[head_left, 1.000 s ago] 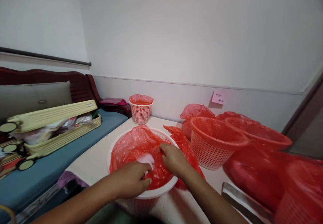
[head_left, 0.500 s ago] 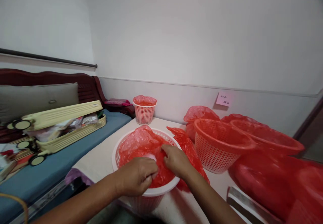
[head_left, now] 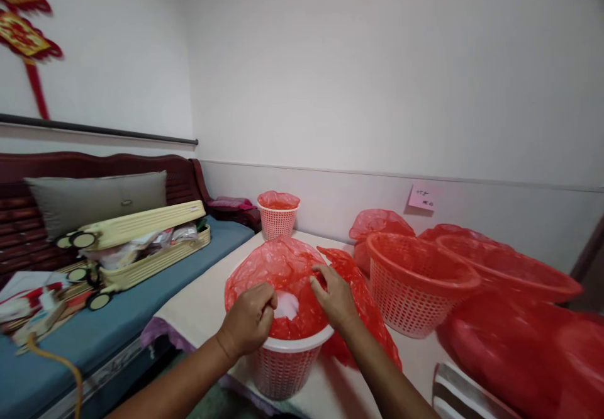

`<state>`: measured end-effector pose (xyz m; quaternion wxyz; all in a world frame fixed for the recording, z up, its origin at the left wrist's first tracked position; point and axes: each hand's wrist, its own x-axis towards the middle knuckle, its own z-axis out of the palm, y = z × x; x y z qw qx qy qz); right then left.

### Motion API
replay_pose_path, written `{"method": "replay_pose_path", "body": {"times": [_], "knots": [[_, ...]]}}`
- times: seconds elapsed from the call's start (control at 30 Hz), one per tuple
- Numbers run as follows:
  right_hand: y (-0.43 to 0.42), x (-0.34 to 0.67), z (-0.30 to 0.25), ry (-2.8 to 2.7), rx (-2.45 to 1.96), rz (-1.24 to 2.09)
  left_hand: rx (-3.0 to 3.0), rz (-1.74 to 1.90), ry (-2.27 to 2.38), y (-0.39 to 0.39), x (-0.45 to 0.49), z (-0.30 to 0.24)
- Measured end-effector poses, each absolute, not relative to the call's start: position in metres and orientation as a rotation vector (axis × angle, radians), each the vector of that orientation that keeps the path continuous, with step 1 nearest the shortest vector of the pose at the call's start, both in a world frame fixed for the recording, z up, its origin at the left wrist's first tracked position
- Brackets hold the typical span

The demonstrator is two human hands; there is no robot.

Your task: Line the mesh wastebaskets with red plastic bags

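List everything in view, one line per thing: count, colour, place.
white lattice plastic basket: one, white, near edge of the pale-covered table
thin red plastic bag: one, red, lining that basket
soft white wad: one, white, inside the bag
small pink lattice basket: one, pink with red liner, back of table by the wall
red lattice plastic baskets: two, red, right side of table, tilted
loose red plastic bags: a heap, red, far right
pink paper note: one, pink, on the wall
cream hard suitcase: one, cream, open on the blue sofa
grey cushion: one, grey, against sofa back
left hand: fisted on the bag
right hand: fingers on the bag
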<state>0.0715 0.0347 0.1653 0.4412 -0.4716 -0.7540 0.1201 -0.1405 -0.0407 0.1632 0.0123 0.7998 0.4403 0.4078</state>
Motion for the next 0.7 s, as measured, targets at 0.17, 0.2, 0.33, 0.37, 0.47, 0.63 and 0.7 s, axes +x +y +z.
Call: {"method": "replay_pose_path", "body": {"times": [0.17,0.2,0.33,0.37,0.47,0.63,0.7], "knots": [[0.029,0.073,0.157,-1.707,-1.082,0.291,2.44,1.184,1.423,-0.036,-0.144,0.164],[0.029,0.073,0.154,-1.684,-1.06,0.278,2.435,1.166,1.428,-0.035,-0.146,0.164],[0.027,0.074,0.141,-1.603,-0.966,0.222,2.433,1.061,1.422,-0.027,-0.153,0.166],[0.026,0.074,0.137,-1.577,-0.942,0.206,2.436,1.03,1.415,-0.024,-0.155,0.167],[0.023,0.072,0.127,-1.508,-0.878,0.157,2.451,0.949,1.401,-0.017,-0.161,0.17],[0.014,0.066,0.111,-1.496,-0.766,0.049,2.486,0.853,1.399,-0.006,-0.172,0.174],[0.01,0.064,0.105,-1.516,-0.712,-0.027,2.505,0.815,1.399,0.0,-0.177,0.175]]}}
